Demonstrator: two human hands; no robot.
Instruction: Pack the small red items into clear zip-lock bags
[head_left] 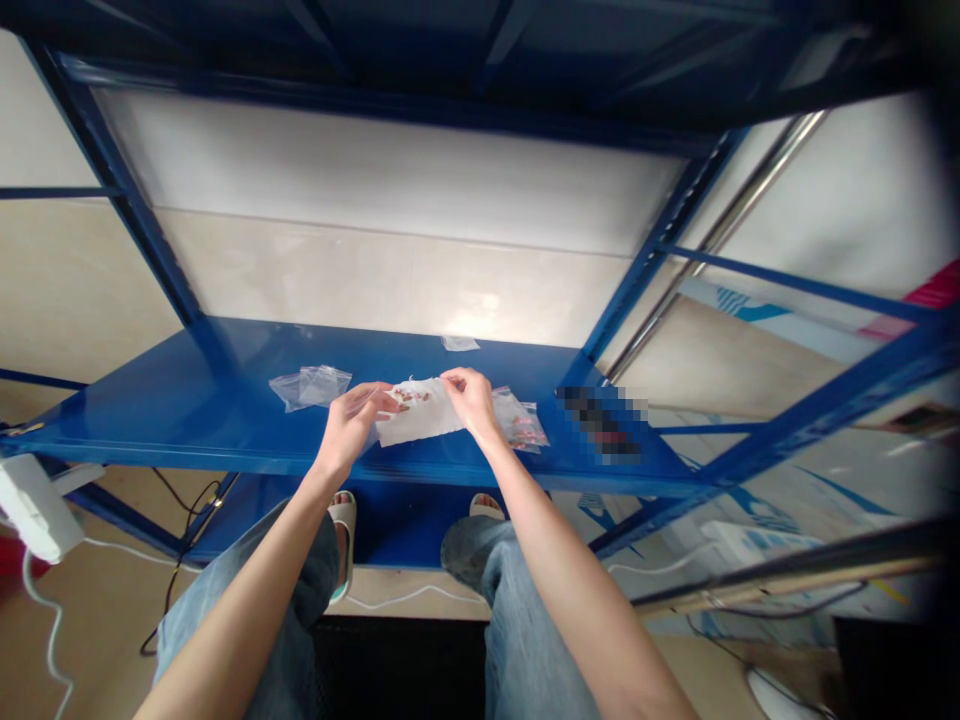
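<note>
A white sheet of paper [424, 422] lies spread over the blue shelf, with several small reddish-brown pieces [409, 398] on its upper left part. My right hand [471, 397] pinches the paper's upper right corner between thumb and fingers. At the paper's left edge, my left hand [352, 422] has its thumb and fingers closed on what looks like a clear plastic bag [369, 440], close beside the small pieces. Partly behind my right wrist are clear bags [525, 425] with reddish pieces inside. Flat clear bags [319, 385] lie to the left of my left hand.
The blue metal shelf [187, 420] has uprights at both sides and another shelf above. Another small clear bag [460, 343] lies at its back edge. A blurred-out dark object [600, 425] is on the right. A white power strip [37, 510] hangs at the left front.
</note>
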